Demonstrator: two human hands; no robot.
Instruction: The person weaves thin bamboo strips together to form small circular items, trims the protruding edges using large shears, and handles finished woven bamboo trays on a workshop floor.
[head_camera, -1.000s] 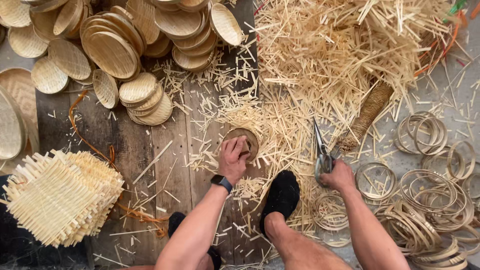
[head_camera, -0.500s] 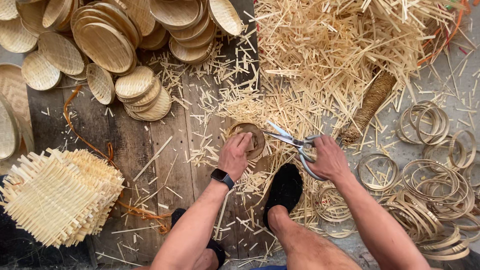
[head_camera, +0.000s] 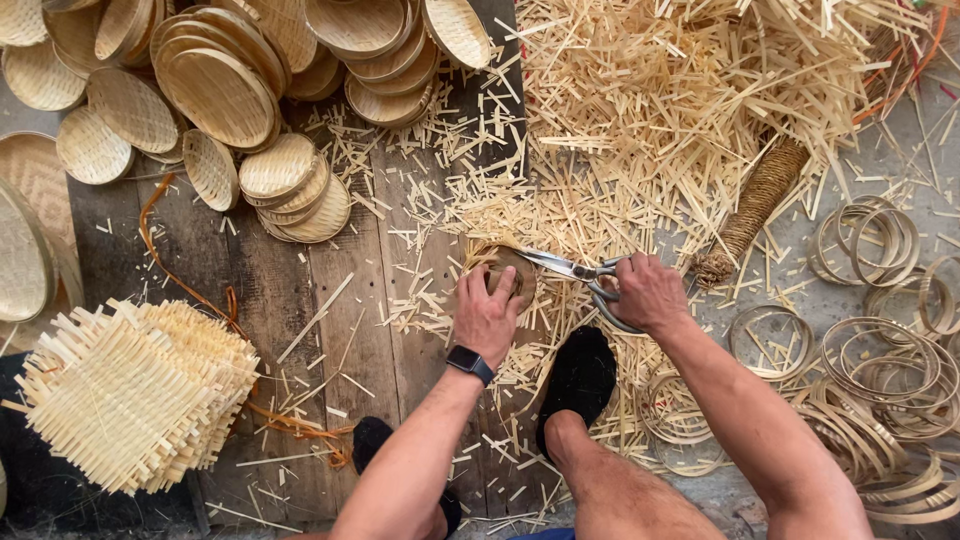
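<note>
Left hand (head_camera: 487, 312) presses its fingers onto the small woven disc (head_camera: 503, 275) on the plank floor; right hand (head_camera: 648, 292), fingers clamped in the scissors (head_camera: 580, 272), points blades leftward at the disc's rim.

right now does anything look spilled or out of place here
Pale bamboo offcuts lie strewn across the plank floor and around the foot. An orange strip snakes loose beside the square woven mats. Otherwise the stacked round trays and hoops look orderly.
</note>
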